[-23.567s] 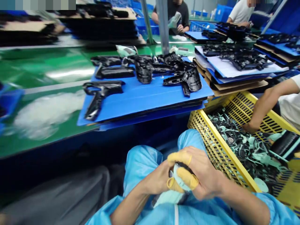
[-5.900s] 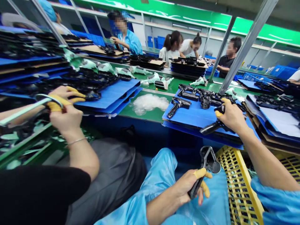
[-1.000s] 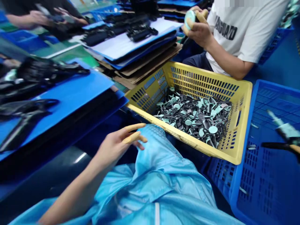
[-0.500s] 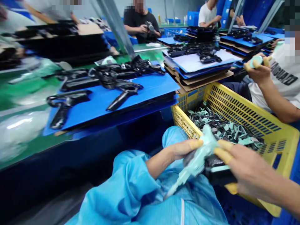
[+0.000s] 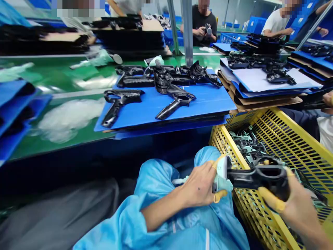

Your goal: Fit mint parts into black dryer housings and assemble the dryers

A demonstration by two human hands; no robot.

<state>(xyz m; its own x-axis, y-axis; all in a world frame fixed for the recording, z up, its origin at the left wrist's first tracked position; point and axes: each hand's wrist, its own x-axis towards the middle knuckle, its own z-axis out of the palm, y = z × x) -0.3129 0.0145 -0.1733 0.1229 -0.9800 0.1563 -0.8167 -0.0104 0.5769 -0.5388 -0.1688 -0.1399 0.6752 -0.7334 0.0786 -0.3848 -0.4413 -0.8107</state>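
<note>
Swung out sideways since half a second ago, the black part (image 5: 244, 178) now lies roughly level between my hands. With the left hand (image 5: 197, 185) I pinch the mint-green piece (image 5: 222, 173) at its left end; whether around or against it, I can't tell. My right hand's (image 5: 299, 205) fingers curl about the other end, above the yellow basket (image 5: 303, 133).

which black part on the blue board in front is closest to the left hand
The front right black part; its front neighbour lies farther left, the rest farther back.
</note>
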